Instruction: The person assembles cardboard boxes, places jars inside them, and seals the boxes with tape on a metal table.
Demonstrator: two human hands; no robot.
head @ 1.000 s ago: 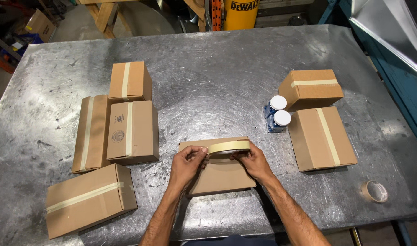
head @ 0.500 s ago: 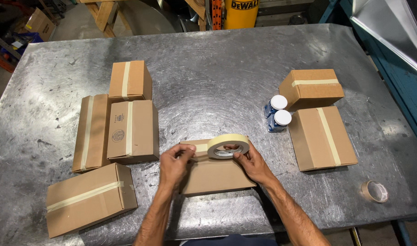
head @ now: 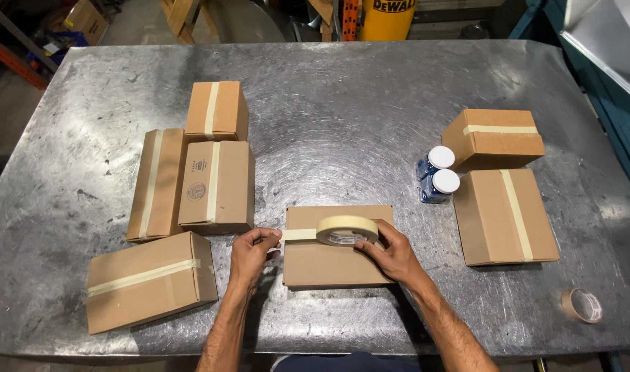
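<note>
A closed brown cardboard box (head: 329, 265) lies flat near the table's front edge. My right hand (head: 391, 253) grips a roll of cream masking tape (head: 347, 229) that rests on top of the box. A strip of tape (head: 298, 234) runs from the roll leftward across the box top. My left hand (head: 252, 251) pinches the free end of that strip just past the box's left edge.
Several taped boxes (head: 217, 184) lie on the metal table (head: 342, 117) at the left, two more taped boxes (head: 504, 215) at the right. Two white-capped blue jars (head: 437, 177) stand beside them. A nearly spent tape roll (head: 582, 304) lies at the front right.
My left hand has pulled the tape end leftward, past the box edge. The roll has come down flat onto the box top under my right hand. The camera view shifted slightly.
</note>
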